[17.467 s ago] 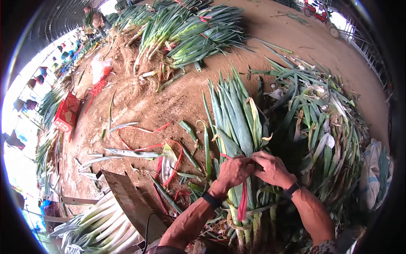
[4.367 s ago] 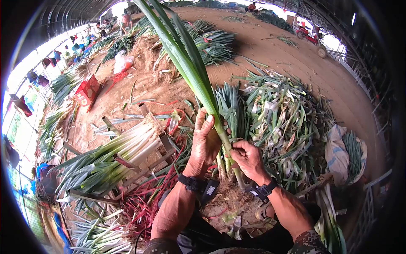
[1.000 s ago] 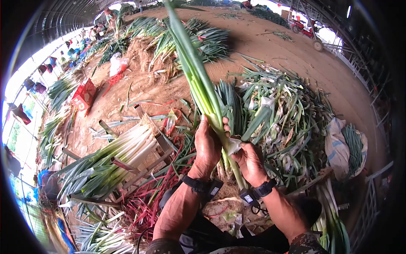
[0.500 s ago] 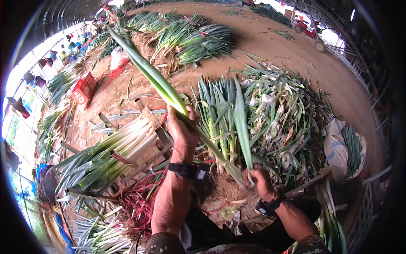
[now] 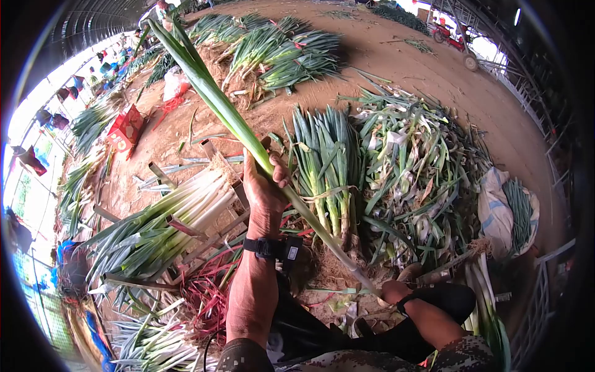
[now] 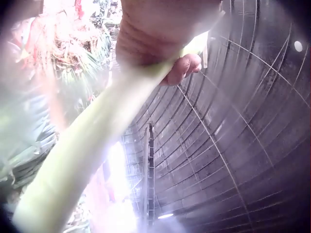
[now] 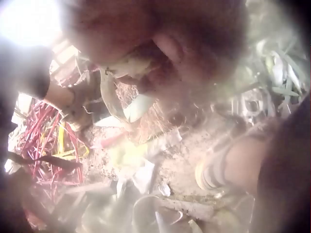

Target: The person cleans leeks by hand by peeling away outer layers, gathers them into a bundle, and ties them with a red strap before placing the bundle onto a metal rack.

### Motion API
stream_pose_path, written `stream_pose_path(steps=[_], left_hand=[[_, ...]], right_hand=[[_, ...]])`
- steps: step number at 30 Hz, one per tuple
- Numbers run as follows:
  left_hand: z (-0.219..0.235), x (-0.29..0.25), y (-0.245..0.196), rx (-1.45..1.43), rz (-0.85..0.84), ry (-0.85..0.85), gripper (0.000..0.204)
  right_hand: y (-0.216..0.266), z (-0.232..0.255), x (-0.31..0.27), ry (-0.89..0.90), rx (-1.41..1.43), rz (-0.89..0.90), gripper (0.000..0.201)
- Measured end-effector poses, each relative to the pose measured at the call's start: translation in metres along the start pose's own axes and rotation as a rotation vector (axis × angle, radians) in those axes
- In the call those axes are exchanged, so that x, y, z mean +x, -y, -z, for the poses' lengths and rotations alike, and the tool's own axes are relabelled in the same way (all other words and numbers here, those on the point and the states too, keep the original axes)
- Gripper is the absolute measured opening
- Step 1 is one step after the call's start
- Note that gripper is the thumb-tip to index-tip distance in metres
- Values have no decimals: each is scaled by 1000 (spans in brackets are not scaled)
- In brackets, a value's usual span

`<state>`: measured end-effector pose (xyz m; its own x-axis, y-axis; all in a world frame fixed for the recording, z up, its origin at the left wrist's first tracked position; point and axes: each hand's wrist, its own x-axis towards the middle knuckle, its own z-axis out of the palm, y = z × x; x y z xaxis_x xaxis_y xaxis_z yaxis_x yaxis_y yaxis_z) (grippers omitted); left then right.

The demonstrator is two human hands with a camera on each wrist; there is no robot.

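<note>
My left hand (image 5: 265, 180) grips a large green onion (image 5: 223, 118) around its middle. It slants from the upper left, green leaves high, down to its pale root end. In the left wrist view, the fingers wrap the pale stalk (image 6: 82, 141). At the root end, my right hand (image 5: 396, 291) has its fingers curled. The right wrist view, blurred and dark, has a pale strip of onion skin (image 7: 112, 94) hanging from those fingers. A standing bundle of green onions (image 5: 325, 167) is just beyond the stalk, roots toward me.
Cleaned green onions (image 5: 186, 217) lie in a metal rack at left, with red ties (image 5: 207, 304) below. A heap of stripped leaves (image 5: 421, 167) and a woven sack (image 5: 496, 214) are at right. More bundles (image 5: 279, 56) lie farther back, near a red box (image 5: 127, 131).
The onion's leafy end has swung to the left. My right hand pulled a long green leaf down the stalk; that leaf no longer stands up beside the onion. The right hand is now lower.
</note>
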<state>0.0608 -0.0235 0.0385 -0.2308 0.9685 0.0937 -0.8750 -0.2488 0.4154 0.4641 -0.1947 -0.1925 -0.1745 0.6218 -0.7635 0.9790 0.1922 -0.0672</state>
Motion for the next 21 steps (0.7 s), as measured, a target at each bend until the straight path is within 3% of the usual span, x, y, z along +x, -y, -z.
stream_pose_path(steps=[5, 6, 9, 11, 13, 16, 19, 21], left_hand=[[22, 11, -57, 40, -216, 90, 49], [26, 10, -66, 9, -233, 110, 48], [33, 10, -72, -95, -246, 160, 45], [33, 13, -69, -160, -246, 186, 42], [36, 15, -68, -222, -201, 253, 41], [36, 9, -67, -259, -186, 258, 41], [38, 6, -69, -248, -222, 212, 41], [40, 5, -69, -231, -245, 157, 40]], right_hand=[[-31, -51, -5, -59, -121, 0, 30], [-22, -37, -11, -1, -142, 5, 36], [-5, 6, -11, -311, 119, 132, 32], [29, 68, -20, -547, 601, 205, 35], [70, 134, -47, -749, 754, 354, 33], [93, 166, -68, -519, 1121, 454, 39], [94, 152, -68, -273, 1341, 381, 46], [92, 125, -52, -148, 1584, 484, 57]])
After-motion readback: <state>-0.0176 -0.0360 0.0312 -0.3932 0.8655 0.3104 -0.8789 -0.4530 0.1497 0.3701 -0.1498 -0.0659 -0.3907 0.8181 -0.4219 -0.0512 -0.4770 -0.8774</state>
